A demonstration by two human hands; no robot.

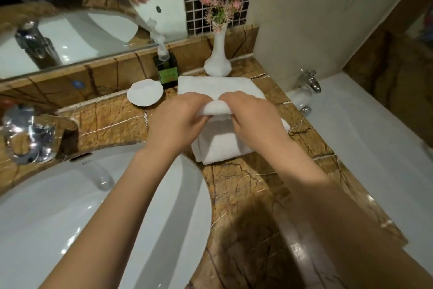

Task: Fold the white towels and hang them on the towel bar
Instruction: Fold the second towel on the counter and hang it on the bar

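Both the left hand (178, 120) and right hand (253, 117) pinch the raised fold of the white towel (220, 143). It lies directly beneath them on the marble counter (246, 183), its fold running left to right.

We see the towel (220, 141) on the surface (246, 185), right of the sink (70, 218); behind it stand a vase (218, 59), bottle (166, 66) and dish (144, 92).

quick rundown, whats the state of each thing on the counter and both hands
white towel: partly folded on the counter, top fold pinched up
left hand: shut on the towel's fold
right hand: shut on the same fold
soap dish: looks empty
pump bottle: upright
white vase: upright, holding pink flowers
sink basin: no water running
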